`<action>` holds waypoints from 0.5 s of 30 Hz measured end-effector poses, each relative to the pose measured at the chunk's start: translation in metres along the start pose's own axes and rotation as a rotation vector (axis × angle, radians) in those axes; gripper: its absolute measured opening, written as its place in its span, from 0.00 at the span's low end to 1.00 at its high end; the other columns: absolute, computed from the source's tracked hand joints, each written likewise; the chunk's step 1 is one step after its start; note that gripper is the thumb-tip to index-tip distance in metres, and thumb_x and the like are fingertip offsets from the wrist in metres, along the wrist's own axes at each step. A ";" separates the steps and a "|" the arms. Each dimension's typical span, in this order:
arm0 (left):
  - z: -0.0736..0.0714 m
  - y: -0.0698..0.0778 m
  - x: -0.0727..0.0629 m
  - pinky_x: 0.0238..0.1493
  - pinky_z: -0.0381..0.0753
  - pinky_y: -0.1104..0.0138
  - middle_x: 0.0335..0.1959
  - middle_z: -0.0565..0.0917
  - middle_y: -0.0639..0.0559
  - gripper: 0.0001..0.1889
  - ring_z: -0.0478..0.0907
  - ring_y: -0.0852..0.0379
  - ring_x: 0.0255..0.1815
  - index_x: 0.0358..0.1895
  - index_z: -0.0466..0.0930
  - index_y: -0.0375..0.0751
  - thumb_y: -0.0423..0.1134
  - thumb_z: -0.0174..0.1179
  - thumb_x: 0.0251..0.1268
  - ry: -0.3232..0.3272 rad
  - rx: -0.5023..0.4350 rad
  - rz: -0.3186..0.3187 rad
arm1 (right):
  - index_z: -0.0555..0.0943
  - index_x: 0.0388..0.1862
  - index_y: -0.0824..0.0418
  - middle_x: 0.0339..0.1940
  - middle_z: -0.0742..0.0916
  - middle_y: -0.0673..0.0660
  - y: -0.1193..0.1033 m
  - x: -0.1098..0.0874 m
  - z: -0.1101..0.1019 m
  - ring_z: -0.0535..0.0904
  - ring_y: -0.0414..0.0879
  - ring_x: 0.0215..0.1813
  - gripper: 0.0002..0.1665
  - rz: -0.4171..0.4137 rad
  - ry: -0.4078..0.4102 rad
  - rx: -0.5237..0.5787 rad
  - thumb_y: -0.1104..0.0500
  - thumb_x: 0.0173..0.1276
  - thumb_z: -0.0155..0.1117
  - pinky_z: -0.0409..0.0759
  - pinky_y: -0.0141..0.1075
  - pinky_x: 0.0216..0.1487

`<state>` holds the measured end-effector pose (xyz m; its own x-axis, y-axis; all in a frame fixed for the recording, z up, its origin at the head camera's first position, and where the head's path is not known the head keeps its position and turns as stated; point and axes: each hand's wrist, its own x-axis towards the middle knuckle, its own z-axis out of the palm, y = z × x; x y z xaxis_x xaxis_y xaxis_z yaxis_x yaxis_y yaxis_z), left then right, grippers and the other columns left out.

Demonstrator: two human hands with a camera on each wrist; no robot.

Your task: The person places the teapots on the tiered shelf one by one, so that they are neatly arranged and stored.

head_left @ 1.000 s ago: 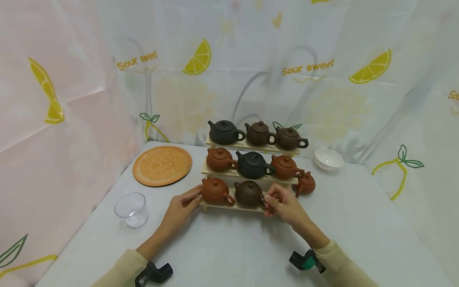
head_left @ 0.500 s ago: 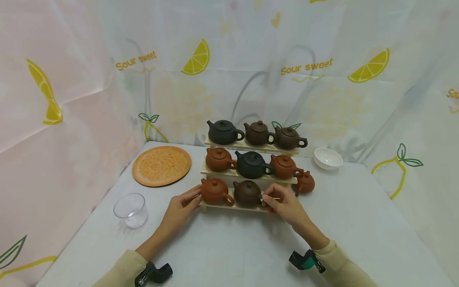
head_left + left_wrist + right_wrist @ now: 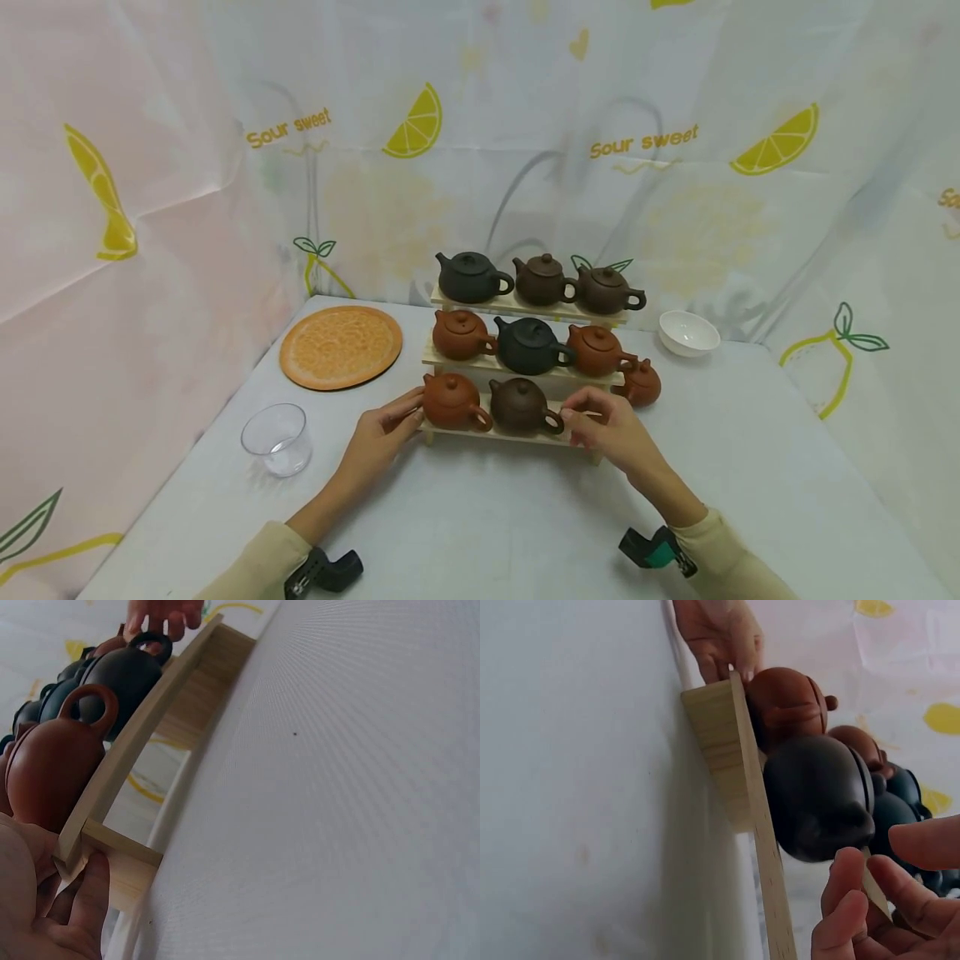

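A three-tier wooden rack (image 3: 480,432) holds several small clay teapots. At the left end of its lowest shelf, my left hand (image 3: 381,432) grips the shelf end beside an orange-brown teapot (image 3: 450,402). The left wrist view shows a finger under the board, against the rack's leg (image 3: 124,859). My right hand (image 3: 611,427) is just right of the dark brown teapot (image 3: 519,406), whose ring handle is fully visible. The fingers are loosely bent with nothing between them, as the right wrist view also shows. Both lower teapots stand upright, handles toward the right.
Above are a middle row with a black teapot (image 3: 531,346) and a top row with another black teapot (image 3: 471,278). One reddish teapot (image 3: 642,385) sits behind the rack's right end. Also around: a white bowl (image 3: 688,333), an orange round mat (image 3: 340,347), a clear glass (image 3: 277,442).
My right hand has let go of the dark brown teapot's handle and moved slightly right. The left hand has stayed on the rack. The teapots stand in the same places.
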<state>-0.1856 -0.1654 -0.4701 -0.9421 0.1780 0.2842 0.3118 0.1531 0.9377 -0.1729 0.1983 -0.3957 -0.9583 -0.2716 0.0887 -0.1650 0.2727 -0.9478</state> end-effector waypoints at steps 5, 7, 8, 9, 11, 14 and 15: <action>-0.002 0.001 0.000 0.63 0.74 0.72 0.72 0.75 0.45 0.19 0.66 0.49 0.76 0.67 0.80 0.30 0.35 0.61 0.79 0.005 0.003 -0.007 | 0.81 0.47 0.72 0.39 0.87 0.64 0.001 -0.008 -0.021 0.83 0.49 0.32 0.12 0.052 0.018 -0.004 0.62 0.76 0.66 0.84 0.39 0.31; -0.002 0.002 0.000 0.63 0.75 0.72 0.72 0.75 0.46 0.19 0.66 0.50 0.76 0.67 0.79 0.30 0.35 0.61 0.79 0.003 -0.009 -0.010 | 0.81 0.47 0.73 0.40 0.88 0.63 0.004 -0.012 -0.031 0.83 0.49 0.33 0.12 0.085 0.035 -0.008 0.62 0.77 0.65 0.84 0.39 0.32; -0.002 0.002 0.000 0.63 0.75 0.71 0.72 0.75 0.46 0.19 0.66 0.50 0.76 0.67 0.79 0.30 0.35 0.61 0.79 0.002 -0.012 -0.009 | 0.80 0.48 0.73 0.40 0.88 0.63 0.006 -0.013 -0.037 0.83 0.49 0.33 0.13 0.101 0.043 -0.018 0.61 0.77 0.64 0.83 0.39 0.33; -0.001 0.003 0.001 0.63 0.75 0.71 0.72 0.75 0.46 0.19 0.66 0.50 0.75 0.67 0.79 0.30 0.35 0.61 0.78 0.000 -0.013 -0.009 | 0.80 0.48 0.73 0.40 0.89 0.63 0.008 -0.015 -0.042 0.83 0.49 0.34 0.13 0.118 0.053 -0.020 0.62 0.78 0.64 0.84 0.39 0.34; 0.000 0.003 0.001 0.63 0.76 0.71 0.72 0.75 0.45 0.19 0.67 0.50 0.75 0.67 0.79 0.30 0.34 0.61 0.78 -0.002 -0.019 -0.012 | 0.79 0.49 0.73 0.41 0.89 0.62 0.012 -0.017 -0.051 0.84 0.50 0.35 0.13 0.150 0.079 -0.027 0.61 0.78 0.63 0.84 0.39 0.36; 0.001 0.002 0.000 0.62 0.76 0.71 0.72 0.75 0.44 0.19 0.67 0.48 0.75 0.67 0.79 0.29 0.34 0.61 0.78 -0.003 -0.021 -0.017 | 0.78 0.51 0.74 0.42 0.89 0.63 0.019 -0.018 -0.064 0.84 0.50 0.35 0.14 0.166 0.113 -0.062 0.61 0.80 0.62 0.85 0.40 0.37; 0.001 0.002 0.000 0.62 0.76 0.71 0.72 0.75 0.43 0.19 0.67 0.47 0.75 0.66 0.79 0.29 0.34 0.61 0.78 -0.003 -0.021 -0.018 | 0.78 0.51 0.74 0.43 0.89 0.63 0.021 -0.017 -0.067 0.84 0.50 0.35 0.14 0.165 0.127 -0.075 0.61 0.80 0.62 0.85 0.40 0.37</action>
<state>-0.1849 -0.1645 -0.4684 -0.9472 0.1780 0.2667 0.2921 0.1355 0.9468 -0.1755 0.2708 -0.3960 -0.9947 -0.1005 -0.0229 -0.0163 0.3729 -0.9277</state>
